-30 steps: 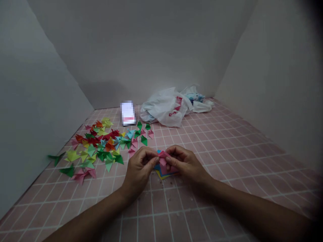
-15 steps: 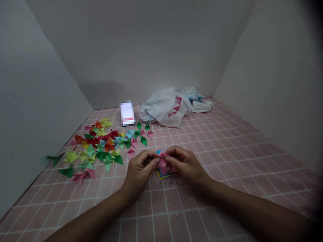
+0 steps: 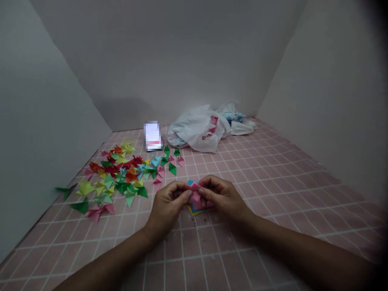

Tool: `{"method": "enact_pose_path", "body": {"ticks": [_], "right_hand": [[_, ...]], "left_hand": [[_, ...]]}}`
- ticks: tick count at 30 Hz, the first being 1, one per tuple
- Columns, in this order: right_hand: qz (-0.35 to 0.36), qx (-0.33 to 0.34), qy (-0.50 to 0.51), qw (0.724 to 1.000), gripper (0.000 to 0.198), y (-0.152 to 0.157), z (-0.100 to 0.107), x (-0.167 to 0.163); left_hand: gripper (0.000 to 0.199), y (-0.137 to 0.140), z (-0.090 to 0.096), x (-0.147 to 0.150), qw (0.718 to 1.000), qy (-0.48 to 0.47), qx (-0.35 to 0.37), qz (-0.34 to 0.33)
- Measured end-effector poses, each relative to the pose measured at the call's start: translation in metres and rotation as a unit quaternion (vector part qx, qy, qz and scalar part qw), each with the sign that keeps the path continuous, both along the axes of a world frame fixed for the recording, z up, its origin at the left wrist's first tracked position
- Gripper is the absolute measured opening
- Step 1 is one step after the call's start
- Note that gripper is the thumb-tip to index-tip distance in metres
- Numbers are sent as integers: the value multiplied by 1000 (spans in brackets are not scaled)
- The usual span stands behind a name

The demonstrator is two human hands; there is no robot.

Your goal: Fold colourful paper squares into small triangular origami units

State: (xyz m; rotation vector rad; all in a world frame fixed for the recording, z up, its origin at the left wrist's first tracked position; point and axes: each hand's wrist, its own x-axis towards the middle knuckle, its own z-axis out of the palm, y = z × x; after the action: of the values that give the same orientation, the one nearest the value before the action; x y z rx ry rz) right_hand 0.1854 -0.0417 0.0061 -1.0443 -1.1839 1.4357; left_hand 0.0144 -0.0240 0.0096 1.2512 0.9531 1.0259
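Observation:
A small folded piece of pink origami paper (image 3: 195,197) is pinched between my two hands, near the middle of the view. My left hand (image 3: 170,204) grips its left side with thumb and forefinger. On its right side, my right hand (image 3: 222,197) closes thumb and fingers over the paper. Below and behind it lies a small stack of square paper sheets (image 3: 194,212), with blue and yellow edges showing; my hands hide most of the stack. The exact folds are partly covered by my fingers.
Many folded paper cranes (image 3: 121,171) in red, green, yellow, pink and blue spread over the pink tiled surface (image 3: 273,169) at left. A phone with a blurred lit screen (image 3: 153,136) stands behind them. A white plastic bag (image 3: 197,128) lies at the back, and pale walls (image 3: 194,52) enclose three sides.

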Motion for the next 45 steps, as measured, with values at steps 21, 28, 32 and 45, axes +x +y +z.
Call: {"method": "enact_pose_path", "body": {"ticks": [21, 28, 32, 45], "right_hand": [[-13, -21, -7, 1000, 27, -1, 0, -1], [-13, -10, -14, 1000, 28, -3, -2, -1], [-12, 17, -33, 999, 25, -1, -5, 1], [-22, 204, -214, 955, 9, 1, 1, 6]], "left_hand": [[15, 2, -4, -1, 1000, -2, -2, -3], [16, 2, -6, 0, 1000, -1, -1, 0], [16, 3, -6, 0, 1000, 0, -3, -2], [8, 3, 4, -6, 946, 224, 230, -38]]}}
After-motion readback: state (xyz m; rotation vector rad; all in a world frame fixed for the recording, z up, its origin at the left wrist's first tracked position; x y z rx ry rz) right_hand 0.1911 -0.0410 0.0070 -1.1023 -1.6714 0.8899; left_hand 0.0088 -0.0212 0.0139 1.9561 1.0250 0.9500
